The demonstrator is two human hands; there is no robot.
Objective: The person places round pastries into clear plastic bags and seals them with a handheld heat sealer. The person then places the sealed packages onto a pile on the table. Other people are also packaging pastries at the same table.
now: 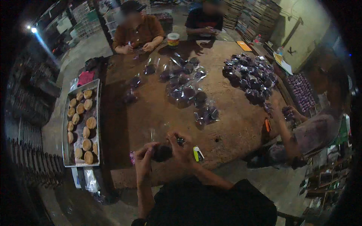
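Observation:
A dark round cake in a clear plastic bag (pixel 162 152) sits between my two hands at the near edge of the brown table (pixel 124 128). My left hand (pixel 142 159) grips its left side. My right hand (pixel 181 147) pinches the bag's top right, fingers closed on the plastic. A yellow and white stapler (pixel 197 153) lies just right of my right hand. Bagged dark cakes (pixel 188 92) are scattered across the table's middle.
A metal tray (pixel 67 150) with several round tan cakes stands at the table's left. A heap of bagged cakes (pixel 250 75) lies at the far right. Two people sit at the far side, another person at the right edge. A cup (pixel 173 39) stands far off.

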